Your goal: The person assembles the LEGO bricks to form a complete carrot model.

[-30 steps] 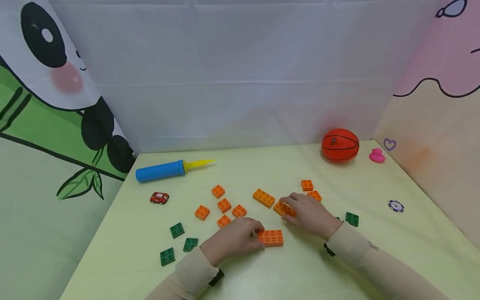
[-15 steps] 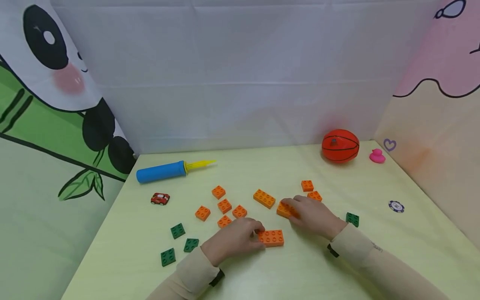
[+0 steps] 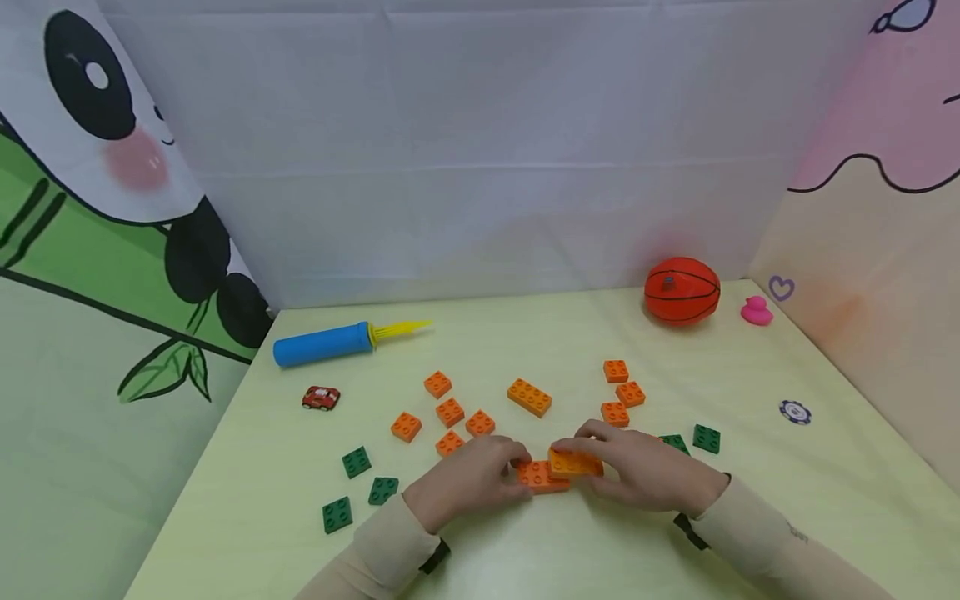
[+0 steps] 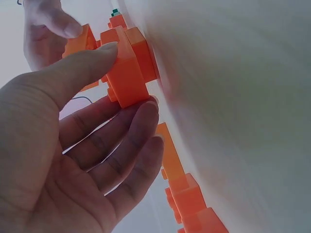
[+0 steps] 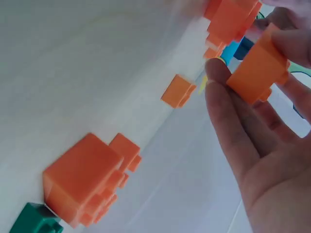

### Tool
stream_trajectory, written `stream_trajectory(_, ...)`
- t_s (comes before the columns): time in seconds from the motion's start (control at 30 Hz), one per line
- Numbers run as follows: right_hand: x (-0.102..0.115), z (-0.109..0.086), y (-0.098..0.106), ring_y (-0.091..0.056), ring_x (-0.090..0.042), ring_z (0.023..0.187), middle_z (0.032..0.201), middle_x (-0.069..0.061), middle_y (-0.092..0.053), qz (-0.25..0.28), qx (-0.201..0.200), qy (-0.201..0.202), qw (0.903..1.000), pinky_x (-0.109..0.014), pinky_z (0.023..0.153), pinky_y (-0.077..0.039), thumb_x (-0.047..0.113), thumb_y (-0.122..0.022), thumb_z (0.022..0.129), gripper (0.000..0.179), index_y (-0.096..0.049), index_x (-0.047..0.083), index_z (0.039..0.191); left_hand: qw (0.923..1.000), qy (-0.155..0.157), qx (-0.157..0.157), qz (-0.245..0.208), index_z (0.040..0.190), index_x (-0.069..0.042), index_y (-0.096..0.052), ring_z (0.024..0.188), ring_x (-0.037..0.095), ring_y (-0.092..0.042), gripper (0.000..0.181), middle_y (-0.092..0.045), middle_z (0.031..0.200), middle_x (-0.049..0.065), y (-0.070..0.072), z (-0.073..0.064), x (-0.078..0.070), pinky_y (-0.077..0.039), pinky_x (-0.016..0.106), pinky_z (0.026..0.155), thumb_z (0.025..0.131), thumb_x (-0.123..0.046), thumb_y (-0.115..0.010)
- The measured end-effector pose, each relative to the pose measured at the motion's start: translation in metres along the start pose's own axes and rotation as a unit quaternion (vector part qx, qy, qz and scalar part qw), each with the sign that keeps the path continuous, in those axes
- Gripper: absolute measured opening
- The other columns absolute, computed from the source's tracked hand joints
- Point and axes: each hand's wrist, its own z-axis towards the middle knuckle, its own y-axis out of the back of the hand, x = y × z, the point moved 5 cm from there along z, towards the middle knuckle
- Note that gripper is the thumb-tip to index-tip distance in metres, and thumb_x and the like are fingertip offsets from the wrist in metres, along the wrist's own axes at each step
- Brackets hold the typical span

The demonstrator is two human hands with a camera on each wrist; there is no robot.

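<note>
My left hand [image 3: 472, 479] pinches the left end of a long orange toy building brick [image 3: 534, 477] at the table's near middle, thumb and fingers on its sides in the left wrist view. My right hand [image 3: 647, 471] grips a lighter orange building brick [image 3: 576, 463] by its sides, with the thumb on one face of that brick [image 5: 260, 68] in the right wrist view. In the head view the lighter brick overlaps the right end of the other one. A gap shows between the two bricks in the right wrist view. Studs point up on both.
Several small orange bricks [image 3: 450, 412] lie left of centre, others [image 3: 616, 414] to the right. A long yellow-orange brick [image 3: 529, 397] lies ahead. Green bricks [image 3: 337, 514] flank both arms. Behind are a pump [image 3: 322, 345], car [image 3: 321, 398], ball [image 3: 682, 292], duck [image 3: 757, 311] and chip [image 3: 795, 412].
My right hand has brought the lighter orange brick nearer to me, to the right end of the left hand's brick. A small orange brick on the right is uncovered. The left hand stays put.
</note>
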Motion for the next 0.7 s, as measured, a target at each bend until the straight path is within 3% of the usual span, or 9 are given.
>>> stream_trajectory(0.23, 0.0023, -0.0001, -0.0049, -0.057, -0.003, 0.091, 0.117, 0.012, -0.057, -0.010, -0.003, 0.020, 0.9998, -0.026, 0.076, -0.054, 0.022, -0.068, 0.095, 0.045, -0.057, 0.033, 0.138, 1.0000, 0.000, 0.000, -0.004, 0.111, -0.015, -0.072, 0.077, 0.003, -0.054, 0.030, -0.068, 0.099, -0.010, 0.0006, 0.0002, -0.0014, -0.050, 0.020, 0.075, 0.088, -0.033, -0.078)
stream_trajectory(0.47, 0.0049, 0.0044, -0.0076, -0.060, -0.005, 0.098, 0.120, 0.014, -0.059, -0.012, -0.013, 0.041, 0.9990, -0.029, 0.081, -0.056, 0.025, -0.067, 0.096, 0.043, -0.058, 0.032, 0.137, 1.0000, 0.004, 0.002, -0.006, 0.113, -0.014, -0.073, 0.080, 0.002, -0.056, 0.031, -0.069, 0.101, -0.010, 0.0006, -0.0004, -0.0016, -0.051, 0.021, 0.077, 0.088, -0.033, -0.077)
stream_trajectory(0.7, 0.0024, 0.0036, -0.0090, -0.061, -0.005, 0.103, 0.121, 0.015, -0.060, -0.002, 0.004, 0.021, 0.9998, -0.033, 0.085, -0.055, 0.026, -0.065, 0.098, 0.043, -0.057, 0.033, 0.139, 1.0000, -0.002, 0.002, -0.007, 0.113, -0.014, -0.073, 0.085, 0.003, -0.058, 0.031, -0.070, 0.103, -0.010, -0.0003, 0.0005, -0.0020, -0.052, 0.021, 0.080, 0.088, -0.032, -0.077)
